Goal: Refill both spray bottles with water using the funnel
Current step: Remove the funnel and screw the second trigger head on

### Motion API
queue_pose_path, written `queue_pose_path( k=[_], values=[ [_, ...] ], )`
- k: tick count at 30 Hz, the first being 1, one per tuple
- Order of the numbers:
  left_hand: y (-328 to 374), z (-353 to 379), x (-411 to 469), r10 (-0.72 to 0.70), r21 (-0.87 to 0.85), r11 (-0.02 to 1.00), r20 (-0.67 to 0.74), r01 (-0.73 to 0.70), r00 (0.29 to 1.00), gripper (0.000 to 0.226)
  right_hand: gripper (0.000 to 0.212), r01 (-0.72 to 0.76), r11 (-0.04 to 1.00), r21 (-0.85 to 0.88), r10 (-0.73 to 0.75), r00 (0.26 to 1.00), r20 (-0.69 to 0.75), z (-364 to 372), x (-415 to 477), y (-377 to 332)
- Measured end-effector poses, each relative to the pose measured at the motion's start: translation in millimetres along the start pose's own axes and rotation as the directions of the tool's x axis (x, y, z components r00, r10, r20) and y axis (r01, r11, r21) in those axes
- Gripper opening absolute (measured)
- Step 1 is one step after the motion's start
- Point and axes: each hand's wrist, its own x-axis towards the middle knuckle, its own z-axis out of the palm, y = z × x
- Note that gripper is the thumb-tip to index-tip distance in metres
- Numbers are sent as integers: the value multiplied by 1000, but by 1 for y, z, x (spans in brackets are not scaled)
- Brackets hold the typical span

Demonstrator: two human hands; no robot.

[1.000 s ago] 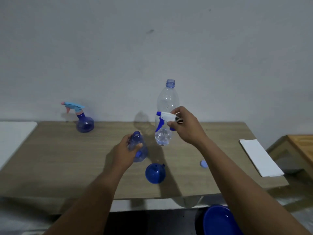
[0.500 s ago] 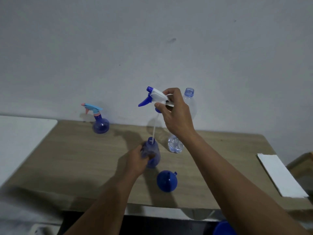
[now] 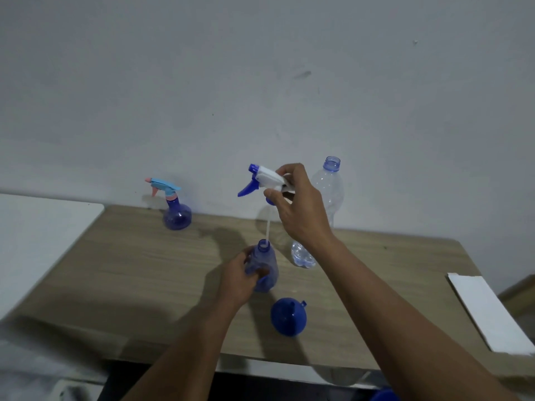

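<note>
At the left of the frame, toward the back of the surface (image 3: 130, 270), we see a spray bottle with a light-blue head (image 3: 176, 217) standing upright, its round blue body closed by that head. In the centre our left hand (image 3: 238, 280) closes its grip round the open blue bottle (image 3: 271, 260), fingers curled over its side. The bottle stands on the surface with its neck bare. Above it our right hand (image 3: 301, 209) pinches the white-and-blue spray head (image 3: 265, 179) in its grip, nozzle pointing left. The thin white dip tube (image 3: 267, 227) hangs down to the bottle's mouth; we cannot tell whether its tip is inside. The blue funnel (image 3: 288, 316) lies in the lower centre, just right of the held bottle. The clear water bottle (image 3: 330, 195), uncapped, is half hidden behind the right wrist, with a little water at its base. A white sheet (image 3: 486, 311) is cut off at the right edge.
</note>
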Motion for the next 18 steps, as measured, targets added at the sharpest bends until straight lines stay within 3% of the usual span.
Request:
queue_pose_path(
  k=[8, 18],
  values=[
    [-5, 2, 0, -40, -174, 984, -28, 35, 999, 17, 33, -171, 976, -138, 190, 972, 137, 25, -28, 65],
    [-10, 7, 7, -209, -510, 839, 16, 188, 978, 17, 26, -35, 955, -296, 112, 962, 250, 31, -29, 79]
  ],
)
